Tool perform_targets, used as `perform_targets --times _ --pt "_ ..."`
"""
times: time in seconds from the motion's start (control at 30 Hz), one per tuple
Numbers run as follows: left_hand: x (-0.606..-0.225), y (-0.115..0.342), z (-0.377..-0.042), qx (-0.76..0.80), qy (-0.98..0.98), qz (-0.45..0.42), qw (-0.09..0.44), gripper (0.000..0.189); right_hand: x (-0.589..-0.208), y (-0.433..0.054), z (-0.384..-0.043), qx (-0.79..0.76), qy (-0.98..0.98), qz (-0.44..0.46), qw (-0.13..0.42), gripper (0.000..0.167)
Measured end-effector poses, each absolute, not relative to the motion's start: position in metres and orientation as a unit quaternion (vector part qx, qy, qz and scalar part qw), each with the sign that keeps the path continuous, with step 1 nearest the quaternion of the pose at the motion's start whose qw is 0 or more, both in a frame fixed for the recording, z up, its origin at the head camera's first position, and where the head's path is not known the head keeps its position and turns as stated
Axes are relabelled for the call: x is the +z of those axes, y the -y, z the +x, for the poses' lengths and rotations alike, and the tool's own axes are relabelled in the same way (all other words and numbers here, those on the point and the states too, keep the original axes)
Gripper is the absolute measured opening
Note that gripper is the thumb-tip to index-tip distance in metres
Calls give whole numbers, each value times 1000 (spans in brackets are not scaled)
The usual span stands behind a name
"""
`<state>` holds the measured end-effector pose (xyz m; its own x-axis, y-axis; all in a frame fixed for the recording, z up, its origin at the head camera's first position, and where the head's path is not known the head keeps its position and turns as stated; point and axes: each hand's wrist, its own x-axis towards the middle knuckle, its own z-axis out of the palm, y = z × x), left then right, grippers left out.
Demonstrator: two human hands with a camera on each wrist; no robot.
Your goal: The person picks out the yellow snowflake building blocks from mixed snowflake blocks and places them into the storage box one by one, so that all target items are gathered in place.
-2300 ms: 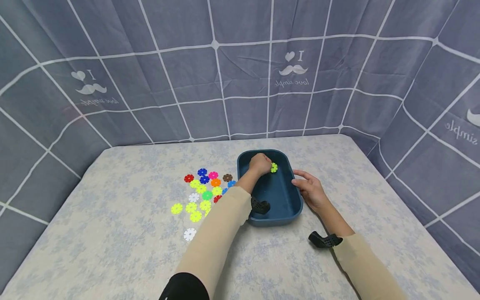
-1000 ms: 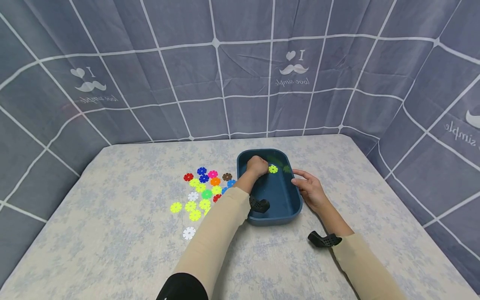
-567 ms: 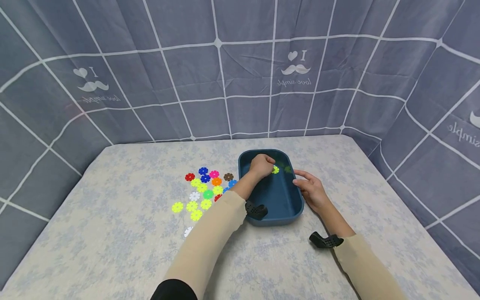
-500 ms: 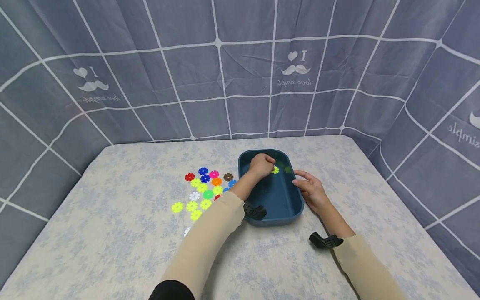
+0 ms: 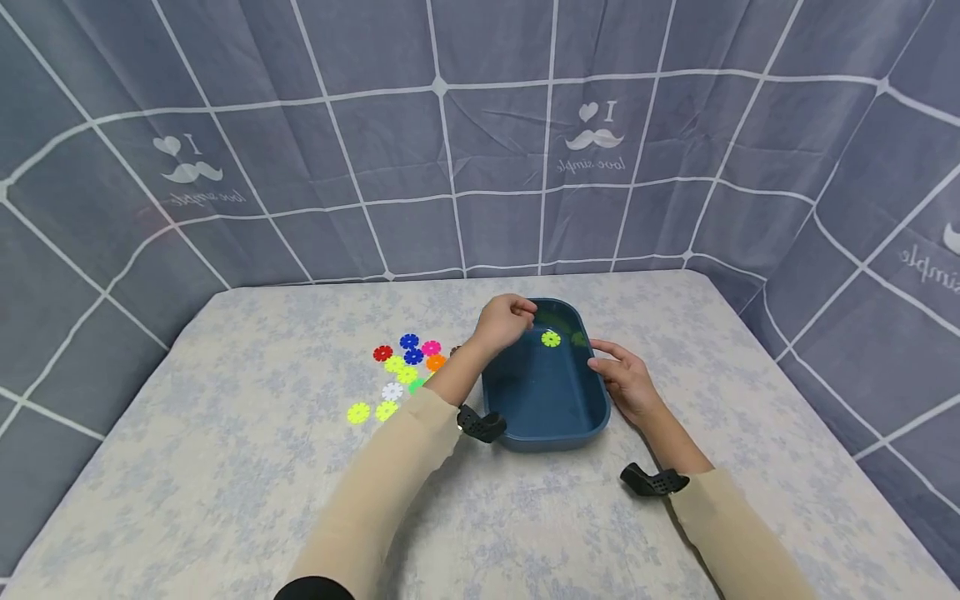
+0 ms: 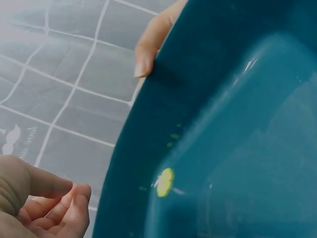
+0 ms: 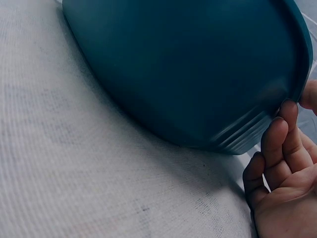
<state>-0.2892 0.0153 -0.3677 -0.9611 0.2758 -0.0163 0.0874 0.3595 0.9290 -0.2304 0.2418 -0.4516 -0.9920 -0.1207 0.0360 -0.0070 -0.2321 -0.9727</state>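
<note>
A deep teal plastic bin [image 5: 551, 400] stands on the table. Near its far end, inside, lies a yellow-green interlocking snowflake disc [image 5: 551, 338], and its colour reflects on the wall beside it. My left hand [image 5: 504, 323] is over the bin's far left rim. Its fingers are loosely bent, thumb near the fingertips, with nothing visible between them in the left wrist view. My right hand [image 5: 628, 383] holds the bin's right rim; in the right wrist view its fingertips [image 7: 275, 134] press by the ridged grip under the edge.
Several loose snowflake discs lie left of the bin, among them a red one [image 5: 382, 353], a blue one [image 5: 408, 342], a white one [image 5: 392, 391] and a yellow one [image 5: 358, 412]. My left forearm covers part of the group. A grey checked curtain [image 5: 495, 150] hangs behind the table.
My left hand has let go of the yellow-green disc, which stays in the bin. The hand has moved up and left to the rim. My right hand keeps its place.
</note>
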Motion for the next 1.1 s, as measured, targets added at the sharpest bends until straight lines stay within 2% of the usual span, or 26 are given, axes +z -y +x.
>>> perform_targets --times 0.43,0.9,1.1 --pt "-369 40 -274 585 -808 63 7 21 -454 -242 -231 -788 -611 -66 41 45" --pt "-380 113 -255 567 -823 8 29 24 -453 -240 -231 -781 -622 -42 36 34" --pt "-388 140 -248 561 -827 -18 32 26 -453 -242 -231 -783 -619 -54 39 38"
